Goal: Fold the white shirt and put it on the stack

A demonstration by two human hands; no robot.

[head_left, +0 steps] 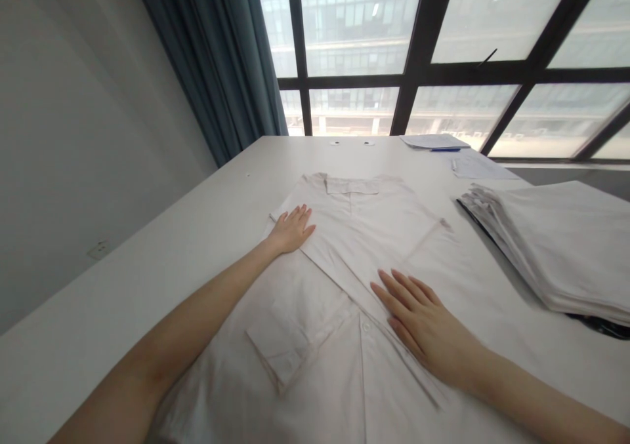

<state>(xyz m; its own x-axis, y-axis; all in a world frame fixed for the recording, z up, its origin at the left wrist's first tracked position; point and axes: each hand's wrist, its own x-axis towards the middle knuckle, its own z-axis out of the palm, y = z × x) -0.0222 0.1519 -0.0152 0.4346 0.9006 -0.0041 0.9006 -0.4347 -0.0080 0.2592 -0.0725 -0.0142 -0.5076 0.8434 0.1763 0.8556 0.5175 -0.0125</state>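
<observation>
Left hand (291, 229): flat, fingers extended, gripping nothing, on the upper left edge of the white, button-front fabric shirt (335, 290). The shirt lies spread on the smooth white tabletop (197, 234), one sleeve slanting across its front. Right hand (418, 319): palm down, gripping nothing, over that sleeve. Far right: folded white fabric stack (575, 241).

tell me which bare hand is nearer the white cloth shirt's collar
The left bare hand, high on the white cloth shirt; the right bare hand is farther from its collar, nearer the small white button.
</observation>
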